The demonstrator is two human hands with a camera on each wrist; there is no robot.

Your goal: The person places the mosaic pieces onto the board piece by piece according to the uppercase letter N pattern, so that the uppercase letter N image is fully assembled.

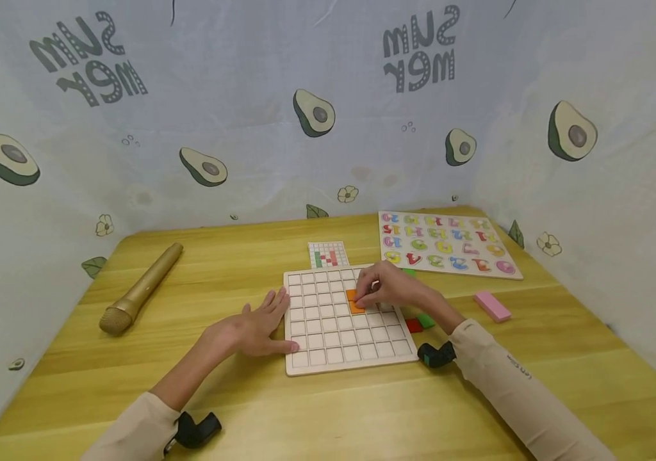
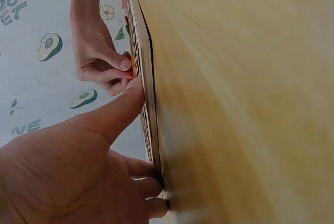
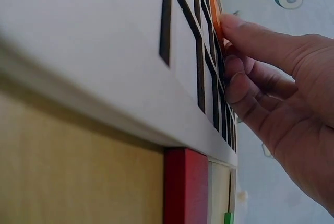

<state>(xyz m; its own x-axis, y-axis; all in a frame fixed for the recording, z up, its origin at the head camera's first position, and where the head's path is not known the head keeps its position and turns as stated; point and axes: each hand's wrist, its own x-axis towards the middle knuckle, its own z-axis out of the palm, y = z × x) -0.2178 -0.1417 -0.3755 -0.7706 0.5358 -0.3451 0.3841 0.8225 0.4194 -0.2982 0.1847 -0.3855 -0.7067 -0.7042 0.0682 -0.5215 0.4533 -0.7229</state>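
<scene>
A pale wooden grid board [image 1: 334,355] with square recesses lies flat on the table. My right hand [image 1: 382,285] is over the board's upper right part, thumb and curled fingertips pinching an orange square tile [image 1: 357,308] at the cells. Orange also shows just above that tile, partly covered by the fingers. My left hand [image 1: 255,328] rests at the board's left edge, fingers extended and thumb touching the lower left rim. Beside the board's right edge lie a red tile [image 1: 414,325] and a green tile [image 1: 426,321]; more green shows near the right wrist.
Behind the board lies a small pattern card [image 1: 334,247] with coloured squares. A number puzzle board [image 1: 437,238] lies at the back right, a pink block [image 1: 492,307] at the right. On the left is a gold microphone [image 1: 146,285]. Printed cloth hangs around the table.
</scene>
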